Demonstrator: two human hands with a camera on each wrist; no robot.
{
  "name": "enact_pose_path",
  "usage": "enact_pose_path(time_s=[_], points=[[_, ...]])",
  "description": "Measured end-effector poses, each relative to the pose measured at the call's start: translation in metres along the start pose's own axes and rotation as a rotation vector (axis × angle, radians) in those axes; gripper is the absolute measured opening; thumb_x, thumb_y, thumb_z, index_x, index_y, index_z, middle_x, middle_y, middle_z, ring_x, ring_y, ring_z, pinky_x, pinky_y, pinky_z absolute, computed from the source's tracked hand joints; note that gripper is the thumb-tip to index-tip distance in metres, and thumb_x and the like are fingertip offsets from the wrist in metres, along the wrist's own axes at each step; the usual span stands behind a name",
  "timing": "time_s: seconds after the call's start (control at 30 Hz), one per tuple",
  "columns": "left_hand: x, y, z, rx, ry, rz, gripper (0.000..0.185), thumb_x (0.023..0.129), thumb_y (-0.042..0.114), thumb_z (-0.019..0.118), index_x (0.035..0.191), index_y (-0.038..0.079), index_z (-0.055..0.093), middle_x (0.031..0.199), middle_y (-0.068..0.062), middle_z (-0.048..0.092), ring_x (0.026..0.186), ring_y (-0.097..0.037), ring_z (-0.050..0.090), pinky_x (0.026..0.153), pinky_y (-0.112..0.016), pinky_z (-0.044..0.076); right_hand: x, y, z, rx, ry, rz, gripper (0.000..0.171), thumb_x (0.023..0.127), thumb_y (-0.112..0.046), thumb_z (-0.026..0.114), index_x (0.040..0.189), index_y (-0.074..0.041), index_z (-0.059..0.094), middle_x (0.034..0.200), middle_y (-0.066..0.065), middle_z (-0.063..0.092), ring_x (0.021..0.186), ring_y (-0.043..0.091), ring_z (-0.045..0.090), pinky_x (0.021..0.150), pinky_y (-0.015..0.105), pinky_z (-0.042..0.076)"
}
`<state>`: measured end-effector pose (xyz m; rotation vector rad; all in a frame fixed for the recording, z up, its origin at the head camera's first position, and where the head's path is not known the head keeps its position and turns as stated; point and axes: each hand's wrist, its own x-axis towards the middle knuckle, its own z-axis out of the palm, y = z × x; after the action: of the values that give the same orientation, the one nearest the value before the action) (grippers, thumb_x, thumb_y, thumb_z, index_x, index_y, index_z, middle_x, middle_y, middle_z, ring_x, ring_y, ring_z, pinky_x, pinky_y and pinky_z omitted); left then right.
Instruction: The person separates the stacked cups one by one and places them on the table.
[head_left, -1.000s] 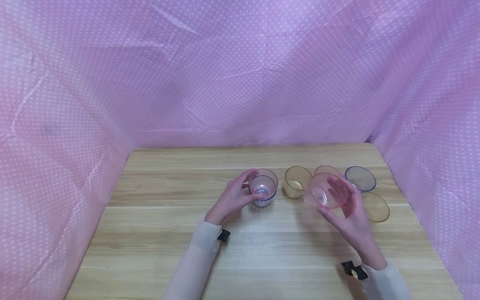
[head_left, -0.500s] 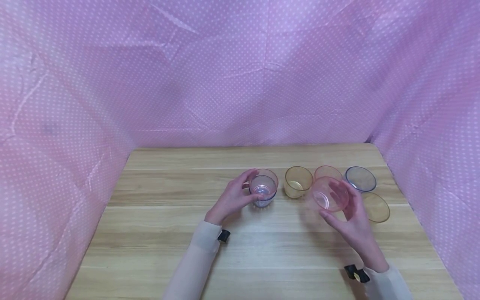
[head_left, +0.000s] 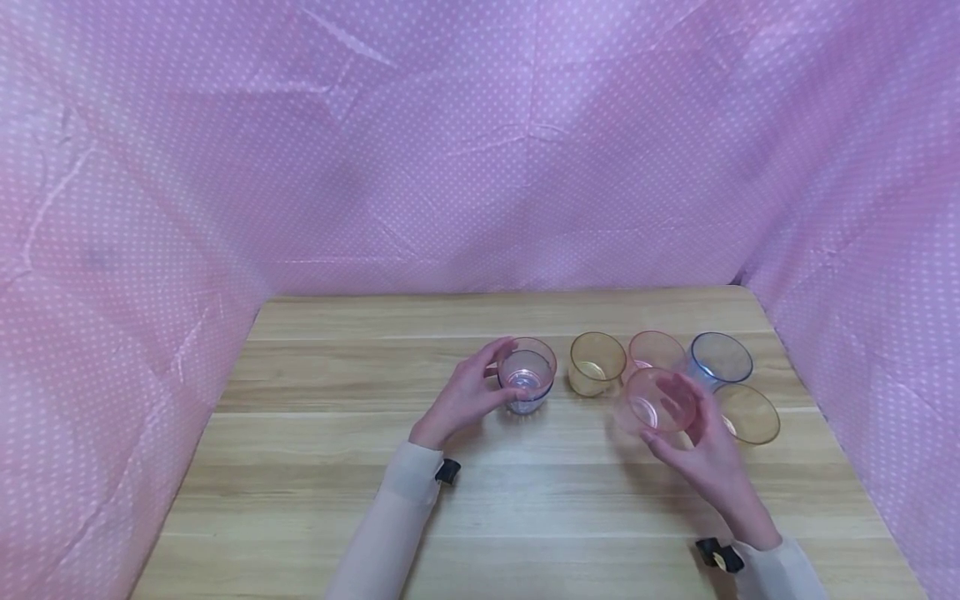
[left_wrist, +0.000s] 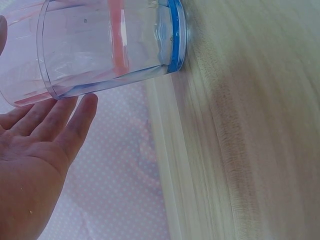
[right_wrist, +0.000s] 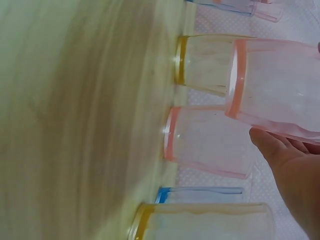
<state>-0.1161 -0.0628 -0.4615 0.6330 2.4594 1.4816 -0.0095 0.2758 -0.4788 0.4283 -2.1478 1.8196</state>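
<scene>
Right hand (head_left: 701, 450) grips a pink cup (head_left: 656, 402) right of centre; left hand (head_left: 465, 396) clasps the stacked cups (head_left: 527, 375) at centre.

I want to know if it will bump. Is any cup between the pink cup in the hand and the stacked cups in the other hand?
Yes. A yellow cup stands between the held pink cup and the stacked cups, toward the far side.

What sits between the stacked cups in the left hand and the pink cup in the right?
A yellow cup stands there, in the head view.
</scene>
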Motion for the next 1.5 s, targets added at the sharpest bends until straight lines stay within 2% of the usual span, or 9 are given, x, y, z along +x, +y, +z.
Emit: enact_pose_path(time_s=[0.13, 0.27, 0.67, 0.73, 0.83, 0.9, 0.97, 1.17, 1.5], points=[[0.001, 0.001, 0.000, 0.002, -0.004, -0.003, 0.084, 0.086, 0.027, 0.087, 0.156, 0.013, 0.043, 0.155, -0.005, 0.052, 0.129, -0.032, 0.061, 0.110, -0.040, 0.051, -0.003, 0.000, -0.002, -0.148, 0.018, 0.070, 0.094, 0.070, 0.026, 0.079, 0.150, 0.008, 0.034, 0.142, 0.013, 0.055, 0.132, 0.005, 0.053, 0.110, 0.012, 0.041], [0.001, 0.001, -0.001, -0.001, -0.005, 0.004, 0.083, 0.087, 0.026, 0.087, 0.156, 0.013, 0.043, 0.155, -0.005, 0.052, 0.129, -0.033, 0.061, 0.110, -0.042, 0.051, -0.006, 0.001, -0.004, -0.280, 0.017, 0.124, 0.092, 0.072, 0.015, 0.086, 0.149, 0.005, 0.039, 0.141, 0.021, 0.055, 0.129, -0.003, 0.050, 0.107, 0.007, 0.038], [0.001, 0.001, -0.001, 0.010, -0.001, 0.004, 0.082, 0.088, 0.027, 0.086, 0.156, 0.014, 0.043, 0.154, -0.007, 0.053, 0.128, -0.033, 0.061, 0.109, -0.044, 0.052, -0.015, 0.006, -0.007, -0.313, -0.027, 0.208, 0.087, 0.081, 0.003, 0.086, 0.152, 0.004, 0.035, 0.146, 0.030, 0.050, 0.129, -0.009, 0.045, 0.103, 0.004, 0.039], [0.000, 0.001, 0.000, 0.010, 0.000, 0.005, 0.082, 0.088, 0.026, 0.086, 0.156, 0.013, 0.043, 0.154, -0.007, 0.053, 0.128, -0.032, 0.061, 0.109, -0.043, 0.051, -0.015, 0.006, -0.008, -0.317, -0.033, 0.237, 0.088, 0.083, 0.000, 0.086, 0.153, 0.003, 0.033, 0.148, 0.031, 0.048, 0.133, -0.001, 0.046, 0.102, 0.003, 0.038], [0.000, 0.001, 0.000, 0.008, 0.000, -0.001, 0.082, 0.088, 0.025, 0.086, 0.156, 0.014, 0.043, 0.155, -0.006, 0.052, 0.129, -0.031, 0.061, 0.110, -0.043, 0.051, -0.016, 0.006, -0.009, -0.335, -0.038, 0.272, 0.089, 0.083, -0.002, 0.086, 0.153, 0.005, 0.031, 0.148, 0.033, 0.047, 0.139, 0.026, 0.047, 0.102, 0.001, 0.034], [-0.001, 0.002, 0.000, 0.003, 0.002, -0.006, 0.082, 0.087, 0.025, 0.086, 0.156, 0.014, 0.043, 0.155, -0.005, 0.052, 0.129, -0.031, 0.060, 0.110, -0.042, 0.051, -0.016, 0.007, -0.011, -0.348, -0.043, 0.283, 0.090, 0.083, -0.003, 0.086, 0.153, 0.007, 0.030, 0.149, 0.034, 0.045, 0.138, 0.044, 0.044, 0.102, 0.000, 0.032], [-0.001, 0.002, 0.000, -0.001, 0.004, -0.008, 0.082, 0.087, 0.024, 0.086, 0.156, 0.014, 0.043, 0.155, -0.004, 0.052, 0.130, -0.031, 0.060, 0.110, -0.041, 0.051, -0.016, 0.007, -0.012, -0.361, -0.046, 0.281, 0.090, 0.083, -0.002, 0.086, 0.152, 0.009, 0.030, 0.148, 0.035, 0.045, 0.134, 0.053, 0.043, 0.101, -0.002, 0.031], [-0.001, 0.002, 0.000, 0.001, 0.007, -0.004, 0.083, 0.086, 0.023, 0.087, 0.156, 0.013, 0.043, 0.155, -0.005, 0.052, 0.132, -0.029, 0.059, 0.110, -0.040, 0.050, -0.018, 0.008, -0.014, -0.402, -0.042, 0.262, 0.090, 0.081, -0.001, 0.086, 0.150, 0.012, 0.031, 0.144, 0.035, 0.048, 0.123, 0.049, 0.050, 0.098, -0.004, 0.031], [0.000, 0.003, 0.000, -0.003, 0.006, -0.009, 0.083, 0.086, 0.024, 0.087, 0.156, 0.013, 0.043, 0.154, -0.006, 0.053, 0.132, -0.030, 0.058, 0.111, -0.041, 0.050, -0.019, 0.009, -0.017, -0.393, -0.028, 0.246, 0.087, 0.078, 0.005, 0.085, 0.147, 0.014, 0.034, 0.140, 0.037, 0.049, 0.120, 0.048, 0.050, 0.099, -0.003, 0.032]])
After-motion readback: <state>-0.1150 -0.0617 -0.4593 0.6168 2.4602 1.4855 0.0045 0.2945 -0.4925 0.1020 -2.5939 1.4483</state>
